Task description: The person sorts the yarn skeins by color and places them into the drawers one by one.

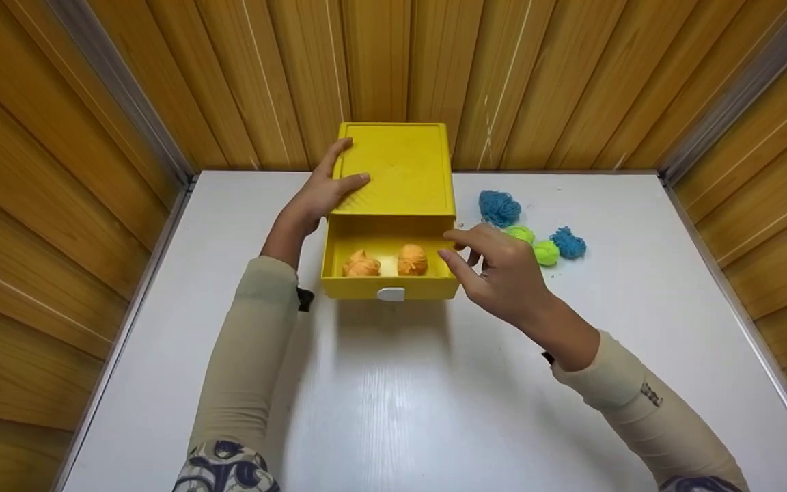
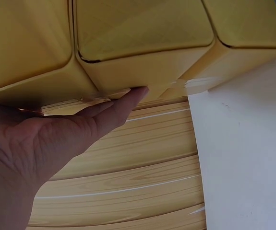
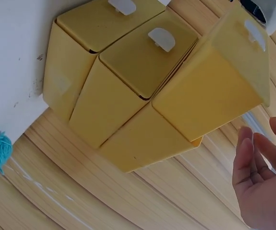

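A yellow drawer unit (image 1: 393, 167) stands on the white table, and its top drawer (image 1: 427, 287) is pulled out. Two orange yarn balls, one on the left (image 1: 362, 264) and one on the right (image 1: 412, 260), lie inside. My left hand (image 1: 318, 195) rests against the unit's left side, its thumb on the top; the left wrist view shows straight fingers (image 2: 123, 108) along that side. Beside the drawer's right edge is my right hand (image 1: 503, 273), fingers loosely bent and holding nothing. In the right wrist view, a gap separates that hand (image 3: 265, 177) from the drawer (image 3: 205, 91).
Right of the unit lie blue yarn balls, one farther back (image 1: 499, 208) and one to the right (image 1: 568, 242), with green yarn balls (image 1: 546, 253) between them. Wood-patterned walls (image 1: 407, 61) border the table (image 1: 393, 410). Lower drawers (image 3: 133, 57) are closed.
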Action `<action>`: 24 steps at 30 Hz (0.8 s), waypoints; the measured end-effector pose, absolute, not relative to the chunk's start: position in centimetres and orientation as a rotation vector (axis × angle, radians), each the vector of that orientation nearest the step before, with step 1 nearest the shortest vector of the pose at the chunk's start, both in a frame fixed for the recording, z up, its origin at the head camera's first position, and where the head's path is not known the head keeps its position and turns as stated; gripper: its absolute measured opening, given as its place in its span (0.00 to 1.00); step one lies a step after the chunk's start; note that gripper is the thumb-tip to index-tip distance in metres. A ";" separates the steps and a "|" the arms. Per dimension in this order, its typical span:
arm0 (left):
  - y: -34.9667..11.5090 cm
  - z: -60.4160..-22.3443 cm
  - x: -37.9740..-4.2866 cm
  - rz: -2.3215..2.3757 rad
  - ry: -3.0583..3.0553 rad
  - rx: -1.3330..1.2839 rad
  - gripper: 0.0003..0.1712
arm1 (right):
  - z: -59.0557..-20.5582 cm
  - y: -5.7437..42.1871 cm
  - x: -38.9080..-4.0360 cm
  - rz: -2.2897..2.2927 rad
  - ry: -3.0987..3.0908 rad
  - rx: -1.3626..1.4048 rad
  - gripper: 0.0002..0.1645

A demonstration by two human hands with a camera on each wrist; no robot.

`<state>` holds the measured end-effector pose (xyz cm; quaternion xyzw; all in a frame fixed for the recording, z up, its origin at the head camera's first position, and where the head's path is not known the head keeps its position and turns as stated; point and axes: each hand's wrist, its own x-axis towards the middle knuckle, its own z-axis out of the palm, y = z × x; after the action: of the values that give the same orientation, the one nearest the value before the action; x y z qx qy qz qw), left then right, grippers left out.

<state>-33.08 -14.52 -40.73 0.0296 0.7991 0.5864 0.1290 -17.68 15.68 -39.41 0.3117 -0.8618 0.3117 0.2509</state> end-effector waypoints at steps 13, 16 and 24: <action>-14.6 -41.0 -33.0 1.711 2.339 0.113 0.46 | -41.1 16.1 -14.8 0.914 -2.208 0.902 0.13; -14.6 -41.0 -33.0 1.721 2.332 0.110 0.46 | -41.6 15.6 -14.2 0.956 -2.169 0.934 0.11; -14.7 -40.9 -32.8 1.743 2.318 0.099 0.46 | -43.1 13.9 -13.2 1.024 -2.141 0.973 0.13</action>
<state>-32.83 -14.71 -40.90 0.0338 0.7930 0.5964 0.1197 -13.24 13.88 -43.12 0.3637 -0.8003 0.3828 0.2841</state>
